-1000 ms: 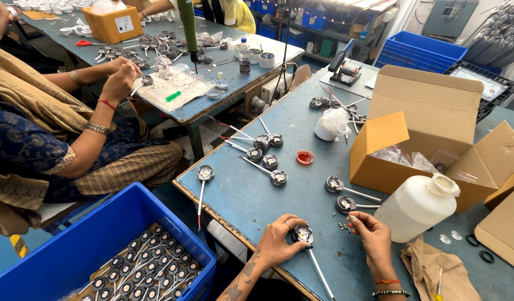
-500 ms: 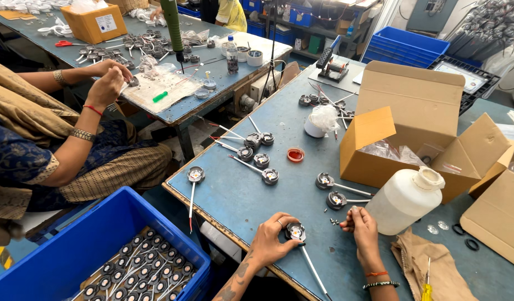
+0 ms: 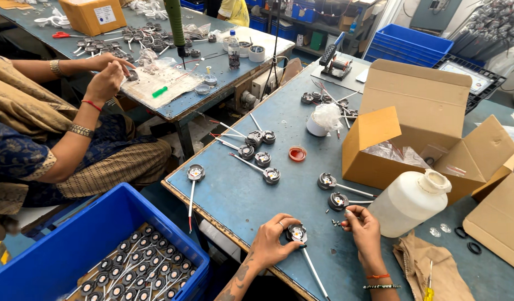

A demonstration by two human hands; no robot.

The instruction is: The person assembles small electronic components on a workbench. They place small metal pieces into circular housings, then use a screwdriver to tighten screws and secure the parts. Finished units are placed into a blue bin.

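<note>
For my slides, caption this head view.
Left hand holds a round lamp module; right hand picks small screws beside it.

We see a grey-blue table (image 3: pixel 251 195), a bright blue crate (image 3: pixel 56 251), tan cardboard boxes (image 3: pixel 413 111), a translucent white bottle (image 3: pixel 410 200), a small red-orange cap (image 3: pixel 297 153), black-rimmed round parts with white wires (image 3: pixel 268 174), a green marker (image 3: pixel 159 92), and a co-worker's navy patterned sleeve (image 3: pixel 15 156).
</note>
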